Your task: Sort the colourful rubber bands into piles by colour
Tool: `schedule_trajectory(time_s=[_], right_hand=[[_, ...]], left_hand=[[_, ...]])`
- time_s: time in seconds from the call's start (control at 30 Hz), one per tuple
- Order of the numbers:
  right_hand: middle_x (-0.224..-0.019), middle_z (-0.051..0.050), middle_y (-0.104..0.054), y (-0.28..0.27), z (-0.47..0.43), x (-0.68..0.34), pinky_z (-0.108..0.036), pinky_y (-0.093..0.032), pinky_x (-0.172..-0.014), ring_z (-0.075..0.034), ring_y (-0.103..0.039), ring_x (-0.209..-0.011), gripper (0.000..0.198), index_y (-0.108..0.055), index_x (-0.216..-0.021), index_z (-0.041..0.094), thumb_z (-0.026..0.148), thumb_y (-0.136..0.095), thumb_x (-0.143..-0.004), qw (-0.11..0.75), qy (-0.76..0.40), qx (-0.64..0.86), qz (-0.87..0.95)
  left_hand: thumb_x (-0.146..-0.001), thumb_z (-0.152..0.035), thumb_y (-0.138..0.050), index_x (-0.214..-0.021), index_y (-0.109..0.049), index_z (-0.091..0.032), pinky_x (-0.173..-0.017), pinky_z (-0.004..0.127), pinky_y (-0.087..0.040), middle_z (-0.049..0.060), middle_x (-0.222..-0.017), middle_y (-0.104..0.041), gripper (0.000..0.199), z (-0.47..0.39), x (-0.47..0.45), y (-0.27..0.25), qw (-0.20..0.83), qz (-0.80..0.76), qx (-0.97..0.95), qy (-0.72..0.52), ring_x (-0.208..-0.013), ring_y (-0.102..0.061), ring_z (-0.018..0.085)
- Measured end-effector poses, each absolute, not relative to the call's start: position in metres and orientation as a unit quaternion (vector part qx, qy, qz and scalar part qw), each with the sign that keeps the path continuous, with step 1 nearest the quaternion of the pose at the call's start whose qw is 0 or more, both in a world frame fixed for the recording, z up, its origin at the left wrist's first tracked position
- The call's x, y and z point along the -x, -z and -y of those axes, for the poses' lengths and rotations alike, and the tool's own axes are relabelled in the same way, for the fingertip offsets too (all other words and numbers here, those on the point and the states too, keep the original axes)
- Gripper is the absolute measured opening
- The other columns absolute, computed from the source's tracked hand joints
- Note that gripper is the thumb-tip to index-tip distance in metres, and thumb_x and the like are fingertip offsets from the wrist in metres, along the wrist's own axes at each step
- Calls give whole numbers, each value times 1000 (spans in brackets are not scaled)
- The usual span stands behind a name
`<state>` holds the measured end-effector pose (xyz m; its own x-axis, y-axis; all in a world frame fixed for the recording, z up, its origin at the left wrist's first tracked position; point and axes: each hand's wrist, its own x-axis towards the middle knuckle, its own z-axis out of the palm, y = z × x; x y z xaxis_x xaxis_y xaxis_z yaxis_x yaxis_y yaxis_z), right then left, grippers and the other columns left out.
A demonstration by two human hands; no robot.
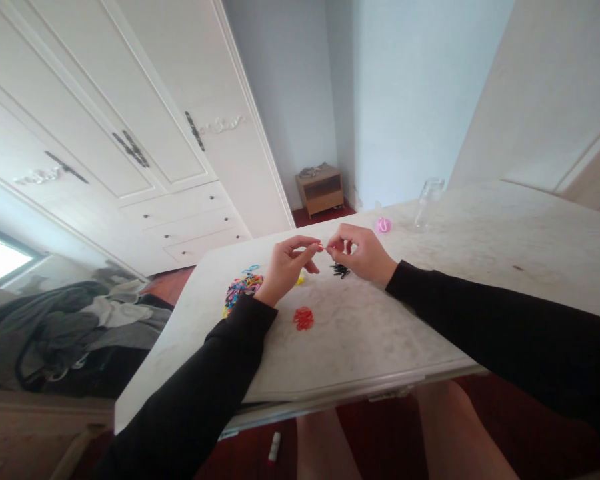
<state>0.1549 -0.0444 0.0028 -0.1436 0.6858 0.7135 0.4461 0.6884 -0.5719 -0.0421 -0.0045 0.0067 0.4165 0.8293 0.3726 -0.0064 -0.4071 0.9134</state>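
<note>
My left hand and my right hand meet above the table, thumbs and index fingers pinched. Between their fingertips is a tiny reddish loop, apparently a small rubber band, mostly covered by the fingers. Beside my left wrist lies a mixed heap of multicoloured rubber bands, partly hidden by the sleeve. A pile of red rubber bands sits nearer the front edge. Some yellow bands show behind my left hand. Close under my right hand is a cluster of small black pieces, perhaps bands too.
A clear glass bottle and a pink round object stand at the far side of the white table. Dark clothes are heaped at the left. Beyond are a white wardrobe and a small wooden cabinet.
</note>
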Motion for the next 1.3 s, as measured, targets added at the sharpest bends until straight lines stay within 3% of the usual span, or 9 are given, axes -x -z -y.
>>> schedule_trajectory(time_s=[0.2, 0.47, 0.63, 0.8, 0.9, 1.13, 1.3], right_hand=[[-73, -1, -64, -3, 45, -155, -28, -43, -60, -14, -56, -66, 10, -66, -75, 20, 22, -65, -84, 534, -116, 375, 749], [-71, 0, -63, -4, 45, -157, -29, -43, -63, -14, -55, -66, 9, -66, -74, 20, 21, -66, -82, 528, -117, 393, 744], [-70, 0, -62, -6, 42, -158, -30, -43, -63, -15, -55, -65, 9, -65, -72, 20, 21, -66, -82, 531, -114, 394, 741], [-70, 0, -60, -14, 36, -169, -31, -43, -65, -16, -54, -67, 12, -62, -70, 20, 19, -66, -81, 553, -80, 421, 715], [-71, 0, -61, -16, 36, -171, -31, -43, -66, -16, -54, -67, 12, -61, -69, 21, 18, -65, -81, 566, -69, 431, 699], [-69, 0, -58, -9, 42, -162, -31, -43, -64, -15, -53, -65, 12, -64, -71, 20, 21, -68, -82, 545, -100, 421, 718], [-69, 0, -60, -8, 45, -160, -29, -42, -62, -14, -54, -64, 9, -66, -72, 19, 18, -68, -81, 537, -124, 407, 728]], left_hand=[[-74, -54, -85, -100, -71, -16, -48, 24, -55, 5, -87, -76, 48, 2, 42, -5, 478, -303, -693, -447, -49, -68, 12], [-75, -52, -86, -80, -65, -17, -46, 23, -51, 3, -76, -73, 42, 4, 41, -5, 460, -291, -704, -456, -46, -65, 11], [-77, -42, -84, -77, -65, -16, -48, 23, -50, 1, -71, -69, 31, 1, 45, -5, 453, -292, -697, -474, -47, -64, 11], [-74, -31, -78, -74, -60, -17, -47, 20, -46, 0, -77, -68, 23, -18, 56, -5, 414, -331, -628, -569, -46, -60, 7], [-74, -33, -76, -74, -58, -18, -46, 20, -46, -1, -77, -67, 23, -22, 57, -4, 405, -339, -611, -589, -45, -57, 6], [-74, -45, -84, -74, -62, -17, -44, 22, -45, -1, -69, -64, 35, -4, 46, -3, 423, -303, -692, -500, -44, -59, 10], [-79, -44, -80, -78, -60, -18, -44, 21, -44, -2, -74, -63, 32, -8, 51, -6, 399, -313, -665, -549, -43, -58, 7]])
